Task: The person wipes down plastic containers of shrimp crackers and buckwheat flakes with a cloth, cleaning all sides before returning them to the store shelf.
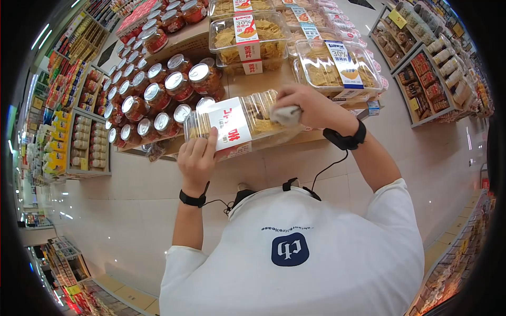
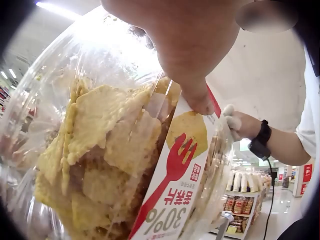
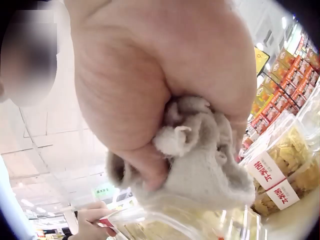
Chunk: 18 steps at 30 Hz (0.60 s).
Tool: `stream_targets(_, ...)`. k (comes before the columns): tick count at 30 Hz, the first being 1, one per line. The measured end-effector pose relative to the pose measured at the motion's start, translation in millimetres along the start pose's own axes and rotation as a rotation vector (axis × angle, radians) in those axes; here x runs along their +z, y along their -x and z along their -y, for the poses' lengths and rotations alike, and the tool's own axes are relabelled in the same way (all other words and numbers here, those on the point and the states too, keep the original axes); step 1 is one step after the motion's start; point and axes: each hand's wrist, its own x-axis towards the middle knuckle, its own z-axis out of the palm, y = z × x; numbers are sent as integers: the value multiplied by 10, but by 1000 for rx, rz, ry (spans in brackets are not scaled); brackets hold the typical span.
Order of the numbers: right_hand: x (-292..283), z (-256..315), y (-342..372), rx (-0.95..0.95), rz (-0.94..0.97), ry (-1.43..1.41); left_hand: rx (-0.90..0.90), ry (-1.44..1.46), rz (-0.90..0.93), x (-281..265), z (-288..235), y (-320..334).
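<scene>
A clear plastic box of yellow chips [image 1: 263, 125], banded with a white and red paper label [image 1: 227, 121], is tilted at the near edge of the display. My left hand [image 1: 196, 162] grips its near left side, index finger lying over the label; in the left wrist view, the thumb presses the label beside a printed red fork [image 2: 175, 162]. Bunched in my right hand [image 1: 311, 107] is a greyish-white cloth [image 3: 205, 167], pinched between thumb and fingers. The cloth lies against the right end of the box lid in the head view.
Rows of jars with silver lids [image 1: 155, 92] stand left of the box. Stacked chip boxes [image 1: 227, 39] sit behind it, and another stack [image 1: 321, 66] stands at right. A thin black cable [image 1: 329, 167] hangs from the right wristband. Shelves [image 1: 429, 84] line the aisle beyond.
</scene>
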Motion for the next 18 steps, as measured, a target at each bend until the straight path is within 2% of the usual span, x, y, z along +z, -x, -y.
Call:
stream_targets(2, -158, 88, 67, 199, 291, -199, 7, -81, -14, 73, 59, 98)
stream_targets(3, -171, 59, 113, 203, 289, -197, 9, -77, -15, 86, 69, 114)
stream_targets(5, -129, -39, 223, 343, -51, -147, -53, -86, -57, 92, 86, 147)
stream_targets(6, -71, -139, 313, 344, -52, -145, -52, -84, -58, 88, 95, 156)
stream_targets(8, 33, -337, 444, 411, -267, -205, -185, -14, -94, 68, 125, 157)
stream_targets(9, 39, -299, 468, 405, -268, -205, -185, -19, -97, 72, 131, 170)
stream_targets(11, 105, -124, 574, 701, -199, -992, -331, 131, -152, 108, 122, 216)
stream_targets(12, 162, -89, 573, 699, -201, -995, -328, 129, -151, 124, 122, 225)
stream_targets(14, 317, -20, 533, 301, -369, -527, -399, 239, -208, 166, 98, 256)
stream_targets(15, 345, 17, 512, 306, -372, -528, -396, 243, -203, 200, 90, 277)
stream_targets(17, 358, 86, 451, 292, -502, -274, -453, 364, -191, 297, 93, 310)
stream_targets(18, 353, 112, 419, 290, -508, -273, -447, 363, -193, 337, 92, 316)
